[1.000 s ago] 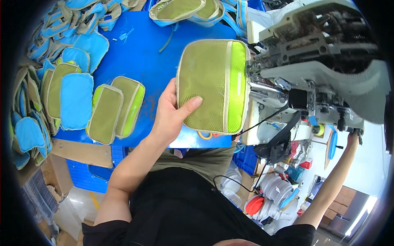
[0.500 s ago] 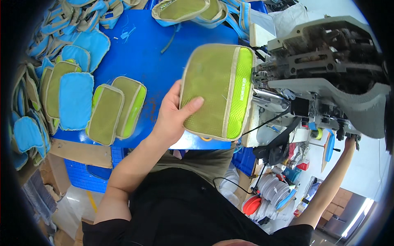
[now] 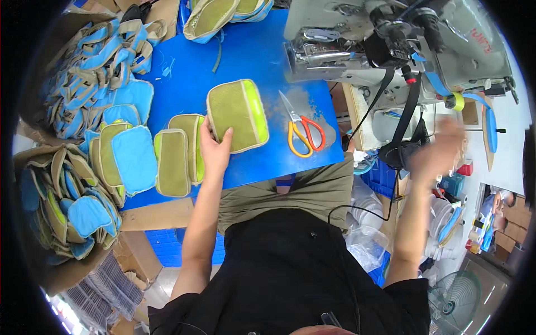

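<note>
My left hand is closed on the edge of an olive mesh fabric panel, thumb on top. The panel has a lime strip along its right side and beige binding round its edge, and is held over the blue table. To its right lie scissors with one orange and one yellow handle loop, blades pointing away from me. Smeared by motion, my right hand is in the air beside a black mesh bag, below the sewing machine; its fingers cannot be made out.
Matching olive panels and a blue-backed panel overlap on the left of the table. Beyond them is a heap of blue and beige strips. A box at far left holds more pieces. A black cable hangs at right.
The panel has come away from the sewing machine, down and left, with my left hand. My right hand has left the machine's underside and moved inward. The scissors have come into view.
</note>
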{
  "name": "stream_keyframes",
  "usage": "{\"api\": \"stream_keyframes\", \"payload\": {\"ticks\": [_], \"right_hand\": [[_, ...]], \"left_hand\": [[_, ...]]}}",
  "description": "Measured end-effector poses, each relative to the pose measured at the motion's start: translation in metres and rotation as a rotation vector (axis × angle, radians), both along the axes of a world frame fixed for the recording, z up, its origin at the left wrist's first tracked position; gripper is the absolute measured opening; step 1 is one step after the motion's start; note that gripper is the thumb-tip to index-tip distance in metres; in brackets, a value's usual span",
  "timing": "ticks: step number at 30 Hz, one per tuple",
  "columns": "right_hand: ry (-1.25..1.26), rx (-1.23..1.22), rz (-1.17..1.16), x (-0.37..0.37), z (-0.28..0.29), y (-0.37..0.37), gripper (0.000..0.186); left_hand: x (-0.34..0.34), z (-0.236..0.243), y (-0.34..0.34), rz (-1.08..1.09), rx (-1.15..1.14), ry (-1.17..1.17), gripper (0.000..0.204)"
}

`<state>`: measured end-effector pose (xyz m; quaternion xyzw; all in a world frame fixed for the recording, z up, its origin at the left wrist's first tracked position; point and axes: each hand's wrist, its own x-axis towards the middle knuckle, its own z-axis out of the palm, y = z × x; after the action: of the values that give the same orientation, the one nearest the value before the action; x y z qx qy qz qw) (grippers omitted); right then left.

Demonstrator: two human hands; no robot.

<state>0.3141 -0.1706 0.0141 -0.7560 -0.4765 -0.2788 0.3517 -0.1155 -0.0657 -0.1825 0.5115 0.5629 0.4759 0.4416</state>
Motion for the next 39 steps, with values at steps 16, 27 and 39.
{"api": "stream_keyframes", "payload": {"ticks": [16, 27, 39], "right_hand": [[1.712, -0.797, 0.827, -0.102, -0.097, -0.003, 0.089], [2.137, -0.281, 1.191, -0.090, 0.035, -0.008, 0.075], [2.208, -0.362, 1.222, -0.090, 0.033, 0.009, 0.065]], "left_hand": [[0.146, 0.162, 0.057, -0.160, 0.560, -0.112, 0.064], [0.155, 0.158, 0.057, -0.137, 0.519, -0.296, 0.045], [0.154, 0.154, 0.056, -0.163, 0.571, -0.350, 0.031]]}}
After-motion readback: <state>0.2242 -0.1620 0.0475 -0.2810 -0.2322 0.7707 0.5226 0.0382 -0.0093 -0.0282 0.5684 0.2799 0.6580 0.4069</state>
